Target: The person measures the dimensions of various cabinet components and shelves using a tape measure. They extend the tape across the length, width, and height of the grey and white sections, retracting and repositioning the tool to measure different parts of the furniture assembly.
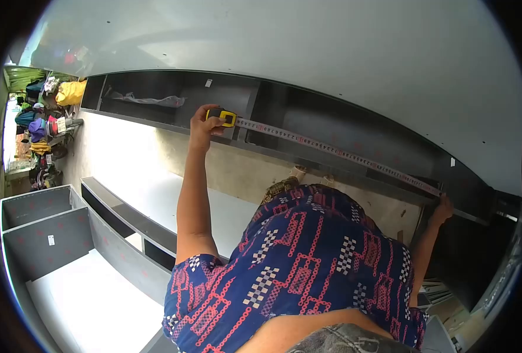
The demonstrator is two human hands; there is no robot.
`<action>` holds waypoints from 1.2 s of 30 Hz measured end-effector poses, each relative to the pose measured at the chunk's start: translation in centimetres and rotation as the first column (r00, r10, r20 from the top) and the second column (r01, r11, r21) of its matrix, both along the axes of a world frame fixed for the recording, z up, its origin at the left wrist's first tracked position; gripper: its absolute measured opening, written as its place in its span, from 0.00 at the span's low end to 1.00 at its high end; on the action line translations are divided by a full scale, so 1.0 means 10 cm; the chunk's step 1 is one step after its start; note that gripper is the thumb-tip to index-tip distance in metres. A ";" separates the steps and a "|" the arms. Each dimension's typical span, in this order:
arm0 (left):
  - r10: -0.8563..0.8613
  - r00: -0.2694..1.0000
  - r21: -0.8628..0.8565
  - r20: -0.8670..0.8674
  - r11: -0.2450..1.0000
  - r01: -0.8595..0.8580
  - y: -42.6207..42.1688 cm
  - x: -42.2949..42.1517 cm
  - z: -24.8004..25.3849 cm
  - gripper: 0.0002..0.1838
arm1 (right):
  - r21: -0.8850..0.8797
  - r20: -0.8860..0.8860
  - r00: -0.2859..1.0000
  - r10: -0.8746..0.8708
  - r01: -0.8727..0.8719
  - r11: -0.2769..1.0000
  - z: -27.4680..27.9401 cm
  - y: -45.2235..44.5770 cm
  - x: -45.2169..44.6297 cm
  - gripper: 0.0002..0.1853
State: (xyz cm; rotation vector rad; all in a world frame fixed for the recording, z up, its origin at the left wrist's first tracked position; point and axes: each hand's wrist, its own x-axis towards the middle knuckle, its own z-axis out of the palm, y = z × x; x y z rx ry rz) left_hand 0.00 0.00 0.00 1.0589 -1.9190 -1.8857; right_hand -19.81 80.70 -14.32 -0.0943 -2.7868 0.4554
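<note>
My left hand (pixel 204 128) grips the yellow and black case of a tape measure (pixel 222 117). Its marked blade (pixel 331 151) is drawn out across the front of a dark grey cabinet (pixel 308 115) with open compartments. At the far right end of the blade, my right hand (pixel 443 210) is closed on the tape's tip beside the cabinet's edge; the tip itself is hidden by the fingers. The blade slopes down from left to right over one wide compartment. Both arms are stretched apart.
A large pale grey panel (pixel 308 47) borders the cabinet's far side. Another grey cabinet frame (pixel 43 235) with a white panel (pixel 96 300) lies at lower left. Clear plastic wrap (pixel 155 101) rests in the left compartment. Parked motorbikes (pixel 52 132) and bags stand at far left.
</note>
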 end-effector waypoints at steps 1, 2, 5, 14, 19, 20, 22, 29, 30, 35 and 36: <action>-0.005 1.000 -0.004 0.020 1.000 0.005 0.00 0.00 0.03 0.27 | -0.033 -0.059 0.998 0.004 -0.006 0.999 0.03 -0.08 0.03 0.15; -0.009 0.999 -0.009 0.041 1.000 0.009 0.01 0.01 0.05 0.27 | -0.066 -0.117 0.993 0.006 -0.014 0.998 0.09 -0.16 0.06 0.16; -0.005 0.999 0.007 0.034 1.000 0.005 0.00 0.06 0.14 0.24 | 0.010 -0.067 0.998 0.011 -0.010 1.000 0.00 -0.16 0.15 0.15; -0.041 0.997 0.076 0.072 0.997 0.036 0.02 0.00 0.17 0.25 | 0.101 -0.061 0.997 0.043 -0.037 0.994 0.17 -0.28 0.14 0.14; -0.100 0.994 0.112 0.052 0.989 0.094 -0.07 0.02 0.05 0.25 | 0.018 -0.072 0.997 -0.002 0.004 1.000 0.23 -0.38 0.17 0.13; -0.114 0.993 0.132 0.032 0.985 0.109 -0.07 0.01 0.06 0.27 | 0.023 -0.056 0.998 0.022 -0.021 1.000 0.34 -0.47 0.16 0.13; -0.134 0.991 0.151 0.010 0.980 0.131 -0.05 0.00 0.08 0.27 | 0.282 -0.180 0.971 0.161 -0.106 0.954 0.28 -0.41 0.16 0.12; -0.205 0.979 0.183 -0.009 0.962 0.203 -0.07 -0.02 0.10 0.26 | 0.055 -0.106 0.994 -0.015 0.021 0.998 0.24 -0.49 0.20 0.14; -0.198 0.980 0.177 -0.013 0.964 0.197 -0.08 -0.01 0.08 0.26 | 0.016 -0.054 0.998 -0.023 0.024 1.000 0.26 -0.50 0.20 0.14; -0.203 0.979 0.188 -0.033 0.960 0.206 -0.11 0.01 0.02 0.25 | 0.000 -0.011 0.991 -0.132 0.132 0.991 0.17 -0.47 0.23 0.16; -0.204 0.978 0.195 -0.040 0.959 0.208 -0.10 0.01 0.01 0.25 | -0.051 0.037 0.981 -0.190 0.191 0.980 0.21 -0.51 0.24 0.17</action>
